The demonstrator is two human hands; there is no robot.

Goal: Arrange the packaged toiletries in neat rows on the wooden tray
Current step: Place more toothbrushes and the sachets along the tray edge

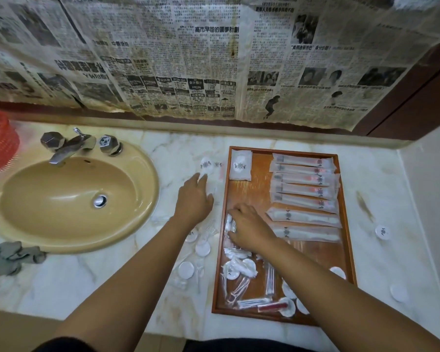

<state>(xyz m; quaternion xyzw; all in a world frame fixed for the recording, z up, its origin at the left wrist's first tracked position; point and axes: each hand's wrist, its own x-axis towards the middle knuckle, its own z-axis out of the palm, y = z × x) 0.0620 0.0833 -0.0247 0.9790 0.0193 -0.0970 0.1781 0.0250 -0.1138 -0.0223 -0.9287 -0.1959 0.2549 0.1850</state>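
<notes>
Left hand (194, 199): flat on the desk (379, 174), fingers fairly straight and close together, fingertips on a clear packet that barely shows against the marble. Not gripping anything.
Right hand (249, 228): over the left edge of the wooden tray (343, 199), fingers curled down round a small white packet (229, 224). Palm hides how far the grip closes.

Relative to the right hand:
- Beyond it and to its right: row of long sachets (302, 189), lying crosswise, stacked edge to edge along the tray's right side. The nearest two touch the wrist side of the hand.
- Straight beyond, in the tray's far left corner: one square packet (240, 165), apart from the hand.
- Behind it, toward the person: loose pile (241, 270) of round white packets and clear wrappers, unsorted, plus cotton swabs (269, 278) partly under the forearm.

Relative to the left hand:
- Just beyond the fingertips: round printed packet (207, 165) on the desk, outside the tray.
- Behind the wrist: more round packets (202, 248) scattered on the desk between forearm and tray.
- To its left: tan sink (74, 199) with chrome faucet (69, 147); grey cloth (8, 255) at the basin's near edge.

Two round white caps (382, 232) on the desk well right of the tray.
</notes>
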